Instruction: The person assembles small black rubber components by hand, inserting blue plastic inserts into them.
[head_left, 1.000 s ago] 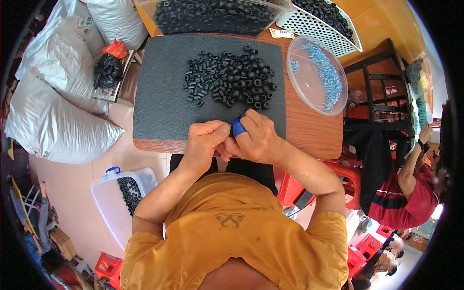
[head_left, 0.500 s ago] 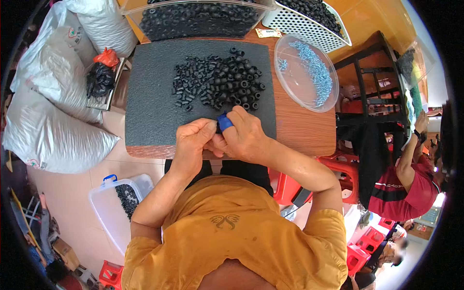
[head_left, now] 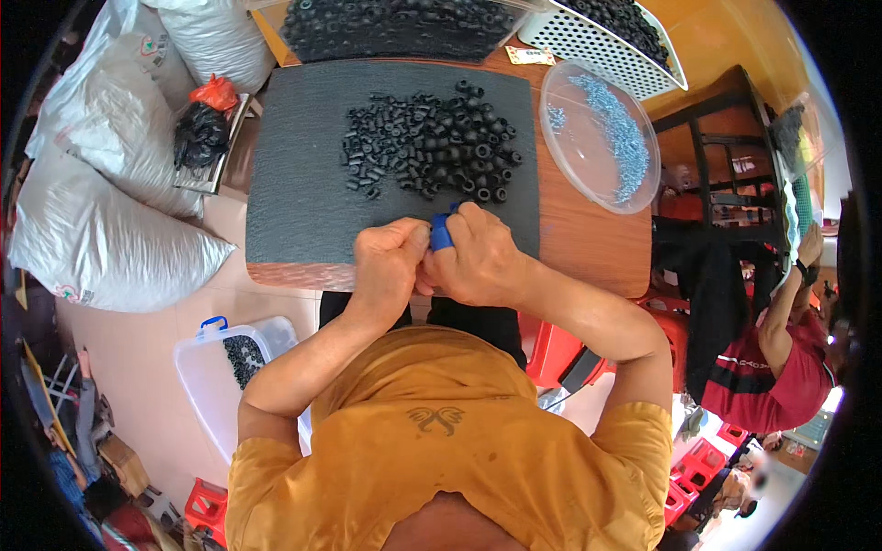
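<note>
My left hand (head_left: 390,262) and my right hand (head_left: 482,259) meet at the near edge of a dark grey foam mat (head_left: 299,174). Both sets of fingers are closed and pressed together, and whatever sits between them is hidden. A blue band (head_left: 442,233) wraps a finger of my right hand. Just beyond the hands on the mat lies a heap of black round hollow rubber-like pieces (head_left: 478,147). Smaller black cylindrical pieces (head_left: 369,147) spread to its left.
A round clear lid (head_left: 574,161) with small bluish metallic pieces (head_left: 625,142) sits right on the wooden table (head_left: 588,248). A clear bin (head_left: 395,32) and white perforated basket (head_left: 606,50) stand behind. White sacks (head_left: 129,230) and a plastic box (head_left: 197,358) lie left. Another person (head_left: 776,367) sits right.
The whole view has shifted slightly, so the table appears a little further right. My hands stay together; my left hand has turned, its thumb now against the blue band.
</note>
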A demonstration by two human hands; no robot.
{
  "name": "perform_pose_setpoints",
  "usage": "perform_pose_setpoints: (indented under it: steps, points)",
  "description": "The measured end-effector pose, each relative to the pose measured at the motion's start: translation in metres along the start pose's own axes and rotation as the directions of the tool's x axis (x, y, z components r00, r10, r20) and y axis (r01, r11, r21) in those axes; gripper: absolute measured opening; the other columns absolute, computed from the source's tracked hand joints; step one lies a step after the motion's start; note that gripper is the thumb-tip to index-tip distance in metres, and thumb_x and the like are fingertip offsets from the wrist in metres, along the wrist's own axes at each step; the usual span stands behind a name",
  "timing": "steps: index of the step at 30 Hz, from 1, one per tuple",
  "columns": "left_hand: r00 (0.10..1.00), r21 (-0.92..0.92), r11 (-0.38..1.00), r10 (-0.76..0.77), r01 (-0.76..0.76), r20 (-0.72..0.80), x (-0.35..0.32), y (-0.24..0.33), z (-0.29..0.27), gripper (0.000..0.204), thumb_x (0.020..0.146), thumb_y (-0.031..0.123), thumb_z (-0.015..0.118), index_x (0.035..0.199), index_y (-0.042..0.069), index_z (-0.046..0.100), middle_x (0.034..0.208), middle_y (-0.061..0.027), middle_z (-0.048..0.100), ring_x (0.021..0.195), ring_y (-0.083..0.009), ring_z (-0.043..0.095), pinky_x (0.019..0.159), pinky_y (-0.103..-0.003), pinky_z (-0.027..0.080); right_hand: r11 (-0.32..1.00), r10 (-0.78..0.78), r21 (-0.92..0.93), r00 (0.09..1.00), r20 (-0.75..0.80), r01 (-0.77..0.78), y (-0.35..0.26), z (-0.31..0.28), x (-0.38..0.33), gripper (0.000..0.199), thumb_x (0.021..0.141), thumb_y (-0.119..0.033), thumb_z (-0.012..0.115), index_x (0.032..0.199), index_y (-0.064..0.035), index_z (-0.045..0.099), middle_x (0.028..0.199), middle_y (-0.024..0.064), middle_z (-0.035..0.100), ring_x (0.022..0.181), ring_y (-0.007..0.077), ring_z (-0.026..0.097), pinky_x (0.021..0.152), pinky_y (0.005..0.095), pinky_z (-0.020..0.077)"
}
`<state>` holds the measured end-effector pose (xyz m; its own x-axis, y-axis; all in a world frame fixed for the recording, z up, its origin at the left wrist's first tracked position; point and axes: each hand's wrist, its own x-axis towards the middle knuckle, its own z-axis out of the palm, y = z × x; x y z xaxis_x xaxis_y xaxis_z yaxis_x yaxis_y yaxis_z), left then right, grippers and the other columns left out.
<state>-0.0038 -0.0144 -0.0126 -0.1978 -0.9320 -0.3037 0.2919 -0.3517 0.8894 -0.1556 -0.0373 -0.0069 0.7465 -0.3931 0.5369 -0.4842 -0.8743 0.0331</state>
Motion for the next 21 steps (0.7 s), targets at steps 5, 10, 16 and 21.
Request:
perform_pose_setpoints:
  steps: [5,10,16,21]
  points:
    - [0.999,0.095,0.995,-0.006,0.01,-0.035,0.002,0.005,0.001,0.028,0.09,0.008,0.044,0.066,-0.001,0.056,0.055,-0.0052,0.055,0.042,-0.0087,0.049,0.038,-0.021,0.043,1.0,0.014,0.017,1.0,0.012,-0.014,0.0,0.007,-0.001,0.021,0.058,-0.011,0.062,0.063,-0.0009,0.045,0.06,0.0091,0.038,0.053,0.0224,0.041,0.039,0.0316,0.0353]
    - [0.999,-0.088,0.995,-0.042,0.042,0.013,-0.001,0.009,-0.002,0.022,0.089,0.01,0.047,0.075,-0.002,0.06,0.062,-0.0057,0.059,0.049,-0.0098,0.054,0.045,-0.022,0.045,0.991,0.123,0.081,0.974,-0.192,-0.11,-0.003,0.012,0.003,0.022,0.059,-0.009,0.064,0.061,-0.0022,0.043,0.062,0.0102,0.04,0.053,0.024,0.042,0.04,0.0328,0.0351]
    - [0.997,-0.164,0.985,-0.031,0.042,0.068,-0.003,0.01,-0.007,0.022,0.088,0.017,0.054,0.091,-0.003,0.062,0.073,-0.0053,0.062,0.06,-0.009,0.056,0.057,-0.02,0.046,0.963,0.248,0.158,0.947,-0.205,-0.218,-0.007,0.008,-0.005,0.022,0.064,-0.004,0.068,0.072,0.0029,0.049,0.07,0.0137,0.046,0.057,0.0282,0.047,0.044,0.0355,0.037]
    - [0.994,-0.091,0.992,0.089,-0.083,0.067,-0.001,0.008,-0.008,0.023,0.089,0.019,0.053,0.091,-0.003,0.062,0.072,-0.0033,0.06,0.063,-0.0069,0.053,0.059,-0.019,0.044,0.975,0.215,0.122,0.934,-0.284,-0.188,-0.006,0.011,0.004,0.026,0.063,-0.004,0.067,0.063,-0.0022,0.041,0.064,0.011,0.04,0.056,0.0254,0.042,0.043,0.0342,0.0356]
